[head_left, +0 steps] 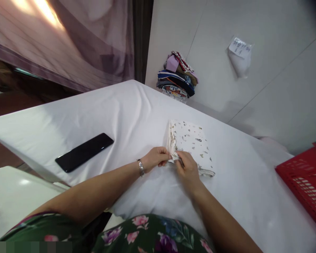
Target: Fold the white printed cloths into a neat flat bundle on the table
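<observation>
A folded white cloth [193, 142] with small leaf-like prints lies on the white-covered table in front of me. Its layered edges stack up along the left side and the near side. My left hand [156, 158], with a silver band at the wrist, pinches the cloth at its near left corner. Right beside it, my right hand [187, 169] is closed on the same corner, fingers curled over the layers. The fingertips of both hands almost meet there. The cloth's near edge is partly hidden behind my right hand.
A black phone [84, 151] lies on the white tablecloth [131, 112] to the left. Behind the table's far edge stands a stack of folded clothes [177, 77]. A red plastic basket [305, 175] is at the right. A labelled plastic bag [239, 56] hangs on the pale wall.
</observation>
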`<state>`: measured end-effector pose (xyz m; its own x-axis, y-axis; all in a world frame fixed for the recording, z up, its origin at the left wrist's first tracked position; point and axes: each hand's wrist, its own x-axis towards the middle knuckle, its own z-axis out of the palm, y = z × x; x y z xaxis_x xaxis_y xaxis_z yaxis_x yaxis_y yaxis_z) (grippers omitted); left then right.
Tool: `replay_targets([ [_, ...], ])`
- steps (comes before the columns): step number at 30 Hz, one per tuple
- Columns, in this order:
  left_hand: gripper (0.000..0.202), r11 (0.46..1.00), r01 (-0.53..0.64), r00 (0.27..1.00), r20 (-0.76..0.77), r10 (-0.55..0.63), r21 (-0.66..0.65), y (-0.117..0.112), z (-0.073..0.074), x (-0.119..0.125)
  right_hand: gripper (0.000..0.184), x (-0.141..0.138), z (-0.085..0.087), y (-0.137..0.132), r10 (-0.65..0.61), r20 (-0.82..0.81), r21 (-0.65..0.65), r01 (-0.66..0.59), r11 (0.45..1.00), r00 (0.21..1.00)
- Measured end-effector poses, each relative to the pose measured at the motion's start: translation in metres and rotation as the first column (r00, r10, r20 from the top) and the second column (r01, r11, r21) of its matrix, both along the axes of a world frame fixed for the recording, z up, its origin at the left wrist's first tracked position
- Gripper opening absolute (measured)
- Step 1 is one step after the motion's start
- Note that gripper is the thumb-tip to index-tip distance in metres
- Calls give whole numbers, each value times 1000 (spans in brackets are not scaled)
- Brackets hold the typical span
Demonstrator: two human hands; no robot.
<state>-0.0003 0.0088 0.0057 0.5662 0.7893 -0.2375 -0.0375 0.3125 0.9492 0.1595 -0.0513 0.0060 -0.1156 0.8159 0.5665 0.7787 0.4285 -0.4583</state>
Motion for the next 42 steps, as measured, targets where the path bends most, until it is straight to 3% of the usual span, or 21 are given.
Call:
replay_targets([
  [5, 16, 997, 5, 1000, 16, -4, -77, -1, -1, 0, 38, -4, -3, -3, 58, 81, -20, -57, 998, 995],
  [9, 23, 997, 26, 999, 49, -23, -66, -1, 4, -2, 39, 1, -2, -2, 37, 70, -10, -37, 999, 997],
  [11, 22, 999, 5, 1000, -29, -4, 38, 0, 6, -4, 33, 6, 2, -1, 17, -13, -27, -17, 999, 1000],
  [13, 20, 971, -43, 974, -206, 93, 233, 1, 7, -6, 30, 11, 8, 1, -20, -109, -26, 17, 1000, 994],
  [15, 21, 902, -33, 887, -404, 225, 430, 1, 7, -8, 29, 15, 13, 2, -70, -175, -1, 71, 997, 982],
  [17, 26, 841, 57, 777, -553, 301, 538, 0, 6, -9, 30, 16, 16, 2, -103, -200, 17, 108, 994, 975],
  [21, 33, 763, 258, 662, -683, 307, 593, -3, 3, -6, 32, 15, 13, 1, -53, -131, 37, 58, 998, 990],
  [26, 25, 737, 316, 666, -693, 277, 598, -4, -4, -4, 38, 14, 11, -1, -19, 77, 132, 9, 991, 997],
  [30, 17, 764, 279, 693, -673, 259, 581, -1, -6, -4, 40, 8, 8, -2, 119, 243, -35, -114, 993, 963],
  [33, 20, 824, 212, 747, -631, 211, 526, -1, -4, -5, 42, 6, 7, -3, 84, 196, -20, -82, 996, 977],
  [35, 22, 891, 167, 797, -590, 130, 422, 0, -2, -5, 42, 5, 6, -3, 49, 175, 15, -53, 999, 983],
  [38, 14, 971, 103, 862, -506, 21, 215, 0, -2, -3, 42, 6, 4, -3, 94, 210, -6, -95, 995, 973],
  [42, 11, 1000, 18, 956, -291, -22, -16, -1, 0, 1, 42, 6, 0, -2, 111, 192, 2, -113, 994, 975],
])
